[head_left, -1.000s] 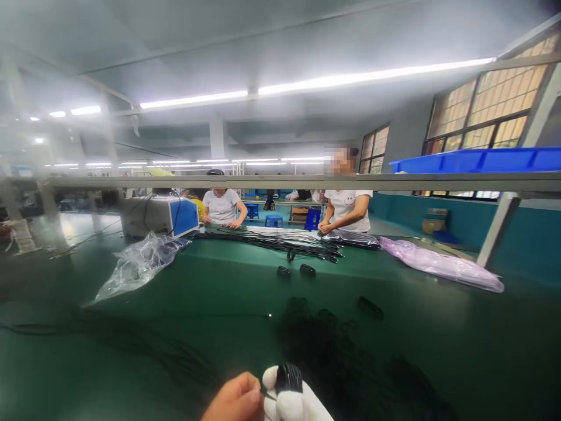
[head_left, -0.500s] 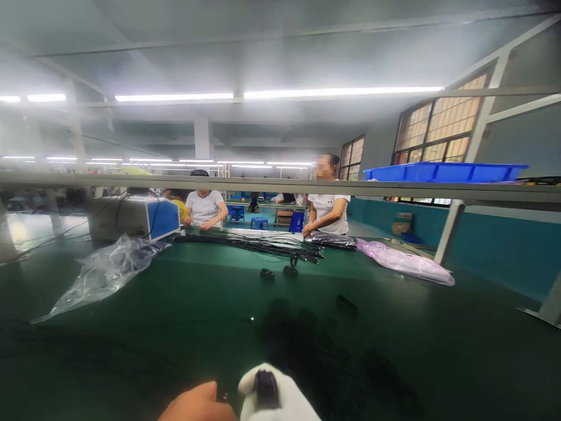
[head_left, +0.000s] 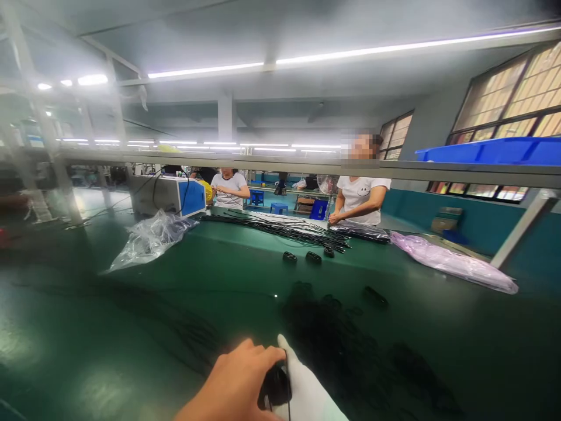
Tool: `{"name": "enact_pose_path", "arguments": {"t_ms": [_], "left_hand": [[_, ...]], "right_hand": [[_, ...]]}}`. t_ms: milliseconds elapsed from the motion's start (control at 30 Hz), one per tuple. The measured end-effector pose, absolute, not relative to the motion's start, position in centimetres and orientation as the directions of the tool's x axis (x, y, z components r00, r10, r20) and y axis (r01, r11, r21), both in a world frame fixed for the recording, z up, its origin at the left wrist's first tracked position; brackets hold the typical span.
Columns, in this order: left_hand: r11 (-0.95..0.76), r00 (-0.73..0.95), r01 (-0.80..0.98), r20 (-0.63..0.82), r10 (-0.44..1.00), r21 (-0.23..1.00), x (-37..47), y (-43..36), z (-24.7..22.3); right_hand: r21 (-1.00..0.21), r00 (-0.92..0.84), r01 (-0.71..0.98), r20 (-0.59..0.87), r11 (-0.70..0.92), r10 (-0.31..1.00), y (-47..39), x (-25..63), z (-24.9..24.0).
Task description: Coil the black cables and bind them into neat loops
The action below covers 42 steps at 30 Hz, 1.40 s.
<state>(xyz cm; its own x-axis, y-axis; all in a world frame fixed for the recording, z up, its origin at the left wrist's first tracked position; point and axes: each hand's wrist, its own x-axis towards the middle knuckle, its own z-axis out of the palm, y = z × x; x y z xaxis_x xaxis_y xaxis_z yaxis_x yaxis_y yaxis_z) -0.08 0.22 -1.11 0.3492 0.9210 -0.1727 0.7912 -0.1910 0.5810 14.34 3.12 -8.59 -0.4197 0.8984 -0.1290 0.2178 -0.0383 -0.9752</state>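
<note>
At the bottom centre, my bare left hand (head_left: pixel 239 377) curls its fingers round a small black bundle (head_left: pixel 277 385) with a thin dark strand running down from it. My right hand (head_left: pixel 307 389), in a white glove, meets it from the right and grips the same bundle; its fingers are partly hidden behind it. Just beyond the hands lies a dark tangle of black cables (head_left: pixel 333 333) on the green table (head_left: pixel 219 298). Farther off sit small black coils (head_left: pixel 313 257) and one black piece (head_left: pixel 376 296).
Long black cables (head_left: pixel 280 228) lie across the far table. A clear plastic bag (head_left: pixel 151 240) and a blue-and-grey machine (head_left: pixel 191 197) are at left, a pink bag (head_left: pixel 456 263) at right. A shelf bar holds a blue tray (head_left: pixel 495 151). Two people in white shirts are beyond.
The view has swung left and tilted. My left hand has come up against the bundle in my right hand. The coils at the far side now lie apart as three.
</note>
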Motion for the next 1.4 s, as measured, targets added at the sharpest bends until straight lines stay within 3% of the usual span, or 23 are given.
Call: {"name": "enact_pose_path", "arguments": {"t_ms": [100,200,300,433,567,633,700,800,867,933,1067,1133,1200,1300,1400], "left_hand": [[-0.224,0.379,0.834,-0.227,0.897,0.505,-0.3,1.3,-1.1],[-0.164,0.500,0.713,-0.329,0.801,0.682,-1.6,2.8,-2.2],[-0.040,0.537,0.592,-0.358,0.764,0.805,-2.3,3.6,-3.8],[0.111,0.397,0.515,-0.351,0.848,0.850,-1.3,3.0,-4.2],[0.259,0.298,0.149,-0.293,0.909,0.954,-0.4,2.2,-2.0],[0.241,0.301,-0.033,-0.220,0.928,0.970,-0.5,2.0,-1.0],[0.143,0.292,-0.094,-0.110,0.950,0.985,-0.6,1.7,-0.4],[-0.087,0.269,0.163,0.041,0.962,0.983,-0.6,1.0,0.1],[-0.227,0.316,0.392,0.101,0.943,0.892,-0.1,0.7,0.2],[-0.307,0.350,0.505,0.134,0.927,0.807,0.4,0.6,0.1],[-0.306,0.279,0.521,0.180,0.943,0.797,0.8,1.2,-1.2],[-0.268,0.226,0.532,0.170,0.959,0.803,0.6,1.5,-1.8],[-0.233,0.180,0.564,0.157,0.971,0.792,0.3,1.7,-2.1],[-0.196,0.125,0.607,0.151,0.981,0.770,-0.3,1.8,-1.9],[-0.121,0.208,0.451,0.028,0.978,0.884,-1.3,2.0,-1.7]], "right_hand": [[-0.954,-0.378,0.300,-0.129,-0.010,0.917,2.6,14.7,-8.0],[-0.927,-0.356,0.364,-0.049,0.090,0.933,2.1,15.4,-6.6],[-0.990,-0.464,0.121,0.007,0.071,0.886,1.8,16.0,-5.3],[-0.963,-0.585,-0.241,0.042,-0.123,0.810,1.4,16.3,-4.8],[-0.943,-0.510,-0.303,0.037,-0.140,0.859,1.2,16.4,-5.5],[-0.946,-0.514,-0.275,-0.006,-0.171,0.858,1.2,16.6,-5.8],[-0.936,-0.597,-0.248,-0.056,-0.250,0.800,1.5,16.8,-5.9],[-0.929,-0.676,-0.243,-0.044,-0.280,0.735,2.1,17.1,-5.9],[-0.931,-0.663,-0.269,-0.006,-0.245,0.749,2.3,17.0,-6.2],[-0.909,-0.675,-0.313,0.008,-0.276,0.738,2.3,16.8,-6.7],[-0.677,-0.740,-0.447,-0.088,-0.585,0.667,1.9,16.5,-7.0],[-0.584,-0.786,-0.465,-0.074,-0.665,0.614,1.8,16.3,-6.6],[-0.592,-0.820,-0.446,-0.030,-0.671,0.572,1.8,16.0,-6.2],[-0.611,-0.772,-0.477,-0.050,-0.631,0.633,1.8,15.7,-6.2],[-0.578,-0.756,-0.496,-0.080,-0.648,0.650,2.1,15.2,-6.8]]}}
